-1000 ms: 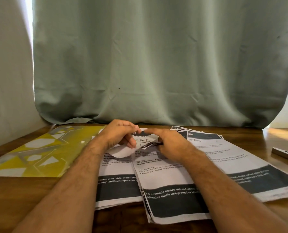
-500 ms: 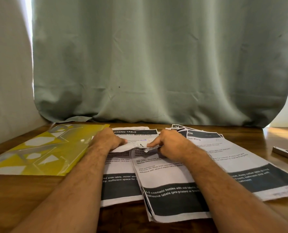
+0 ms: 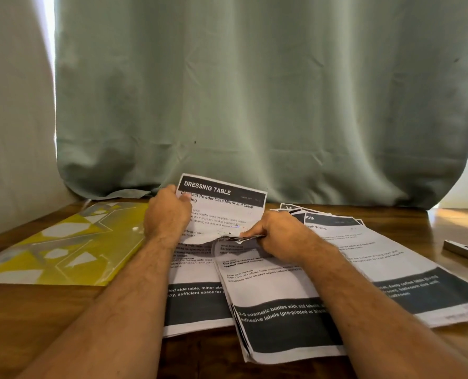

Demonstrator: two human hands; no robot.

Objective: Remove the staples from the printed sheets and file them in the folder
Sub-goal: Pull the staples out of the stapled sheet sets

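You're facing a grey-green curtain [image 3: 254, 91] that fills most of the view, creased w/ soft vertical folds; its hem bunches where it meets the far edge of the tabletop. Left of it you've got a pale wall [image 3: 11, 119], w/ a bright strip of daylight [image 3: 49, 36] in the gap btwn wall & curtain. Under you: a dark brown wood table [image 3: 22, 318], glossy, warm light glancing off its far right corner.
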